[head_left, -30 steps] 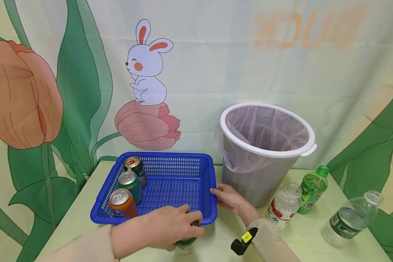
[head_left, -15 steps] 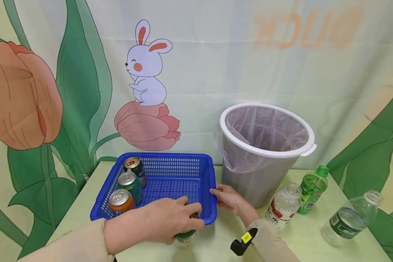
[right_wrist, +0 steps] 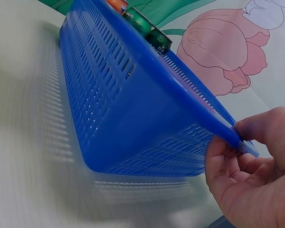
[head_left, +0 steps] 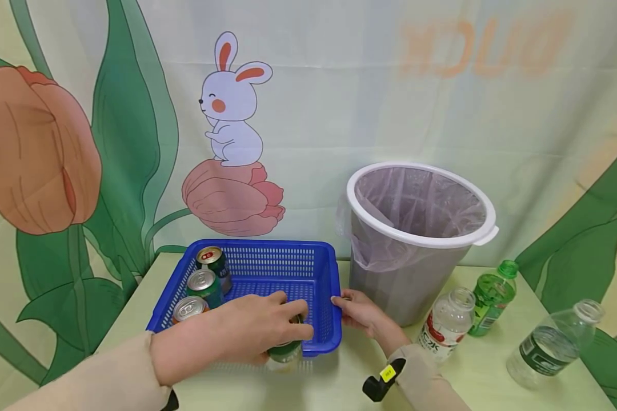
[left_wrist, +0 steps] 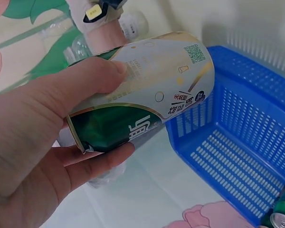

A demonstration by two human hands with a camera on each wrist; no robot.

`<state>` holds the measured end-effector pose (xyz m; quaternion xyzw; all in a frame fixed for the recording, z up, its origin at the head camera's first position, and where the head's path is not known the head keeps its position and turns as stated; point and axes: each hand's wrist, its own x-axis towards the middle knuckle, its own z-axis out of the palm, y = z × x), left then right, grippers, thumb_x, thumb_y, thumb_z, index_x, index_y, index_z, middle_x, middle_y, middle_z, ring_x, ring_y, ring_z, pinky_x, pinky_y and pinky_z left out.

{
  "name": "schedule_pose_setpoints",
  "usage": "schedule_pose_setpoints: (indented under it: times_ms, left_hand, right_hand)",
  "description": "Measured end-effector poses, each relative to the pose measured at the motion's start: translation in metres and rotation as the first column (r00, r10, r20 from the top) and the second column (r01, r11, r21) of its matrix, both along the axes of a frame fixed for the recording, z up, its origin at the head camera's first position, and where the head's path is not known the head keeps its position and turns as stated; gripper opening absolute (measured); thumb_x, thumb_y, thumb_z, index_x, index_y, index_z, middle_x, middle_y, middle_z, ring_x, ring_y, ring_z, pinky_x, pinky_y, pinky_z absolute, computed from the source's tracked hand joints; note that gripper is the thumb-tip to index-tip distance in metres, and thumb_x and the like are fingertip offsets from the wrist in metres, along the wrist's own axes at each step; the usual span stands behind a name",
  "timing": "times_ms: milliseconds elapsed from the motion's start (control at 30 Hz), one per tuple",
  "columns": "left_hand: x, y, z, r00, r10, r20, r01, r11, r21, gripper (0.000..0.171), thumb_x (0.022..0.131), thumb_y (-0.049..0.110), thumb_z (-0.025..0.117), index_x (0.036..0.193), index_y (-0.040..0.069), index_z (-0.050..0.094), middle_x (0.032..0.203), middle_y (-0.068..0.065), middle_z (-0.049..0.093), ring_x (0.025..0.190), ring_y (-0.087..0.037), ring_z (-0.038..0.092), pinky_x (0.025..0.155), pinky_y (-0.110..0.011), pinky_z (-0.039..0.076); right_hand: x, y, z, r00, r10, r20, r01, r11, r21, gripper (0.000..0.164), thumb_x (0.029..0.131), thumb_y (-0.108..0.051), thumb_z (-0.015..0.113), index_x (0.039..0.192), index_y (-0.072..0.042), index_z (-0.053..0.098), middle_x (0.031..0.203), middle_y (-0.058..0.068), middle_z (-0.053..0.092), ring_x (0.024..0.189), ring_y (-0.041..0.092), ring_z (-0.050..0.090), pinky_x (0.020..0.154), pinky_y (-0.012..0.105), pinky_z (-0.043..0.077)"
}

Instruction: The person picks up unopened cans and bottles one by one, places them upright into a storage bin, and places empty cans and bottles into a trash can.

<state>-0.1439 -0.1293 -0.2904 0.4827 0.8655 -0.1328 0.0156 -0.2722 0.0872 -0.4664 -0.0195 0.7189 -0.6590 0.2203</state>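
Observation:
My left hand (head_left: pixel 252 325) grips a green, white and gold drink can (left_wrist: pixel 156 80) by its sides; the label shows clearly in the left wrist view. That can (head_left: pixel 284 358) hangs upright in front of the near rim of the blue plastic basket (head_left: pixel 267 243), partly hidden by my fingers. Thumb and fingers of my right hand (head_left: pixel 362 315) pinch the basket's right rim, as the right wrist view (right_wrist: pixel 256 161) also shows. Inside, along the left wall, stand a dark green can (head_left: pixel 217 267), a green can (head_left: pixel 205 286) and an orange can (head_left: pixel 189 308), whose front my left forearm covers.
Behind my right hand stands a grey bin (head_left: pixel 391 279) with a white rim and a plastic liner. To its right are a clear bottle with a red-and-white label (head_left: pixel 444 325), a green bottle (head_left: pixel 493 294) and a clear bottle with a dark label (head_left: pixel 550 345). A printed curtain hangs behind.
My left hand has moved up and slightly left with the can, closer to the basket's front rim. My right hand stays at the right rim.

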Motion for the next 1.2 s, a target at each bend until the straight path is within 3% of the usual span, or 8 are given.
schedule_pose_setpoints:
  times_ms: [300, 533, 900, 1200]
  left_hand:
    - [-0.010, -0.012, 0.003, 0.998, 0.060, -0.003, -0.060, 0.998, 0.018, 0.057, 0.068, 0.027, 0.082, 0.117, 0.029, 0.052, 0.116, 0.001, 0.049, 0.091, -0.019, 0.053, 0.070, -0.027, 0.053]
    - [-0.021, -0.021, 0.004, 0.989, 0.140, 0.041, -0.141, 0.990, 0.027, 0.058, 0.068, 0.024, 0.082, 0.117, 0.028, 0.051, 0.118, -0.001, 0.049, 0.096, -0.021, 0.054, 0.074, -0.030, 0.054]
    - [-0.040, -0.037, -0.003, 0.975, 0.217, 0.054, -0.220, 0.974, 0.054, 0.057, 0.067, 0.022, 0.082, 0.116, 0.025, 0.053, 0.117, -0.003, 0.049, 0.098, -0.023, 0.053, 0.076, -0.033, 0.053]
    - [-0.055, -0.046, -0.013, 0.960, 0.256, 0.111, -0.266, 0.960, 0.085, 0.057, 0.066, 0.020, 0.083, 0.115, 0.023, 0.054, 0.111, -0.003, 0.050, 0.095, -0.023, 0.053, 0.073, -0.032, 0.053]
  right_hand:
    - [0.000, -0.001, -0.001, 1.000, -0.025, 0.005, 0.025, 1.000, 0.003, 0.012, 0.095, -0.013, 0.049, 0.096, 0.000, 0.049, 0.080, 0.005, 0.060, 0.066, 0.011, 0.057, 0.059, 0.023, 0.049]
    - [-0.001, -0.001, -0.002, 1.000, -0.020, -0.007, 0.020, 1.000, 0.010, 0.013, 0.095, -0.014, 0.049, 0.096, 0.000, 0.049, 0.080, 0.004, 0.059, 0.066, 0.011, 0.056, 0.059, 0.023, 0.048]
    - [-0.001, 0.000, -0.004, 1.000, -0.010, -0.015, 0.010, 1.000, -0.015, 0.017, 0.094, -0.013, 0.049, 0.101, 0.003, 0.049, 0.081, 0.005, 0.061, 0.065, 0.010, 0.057, 0.057, 0.021, 0.048]
    - [-0.002, 0.000, -0.005, 1.000, -0.024, -0.005, 0.024, 1.000, -0.010, 0.014, 0.095, -0.012, 0.049, 0.099, 0.001, 0.050, 0.084, 0.009, 0.061, 0.064, 0.011, 0.055, 0.056, 0.021, 0.046]
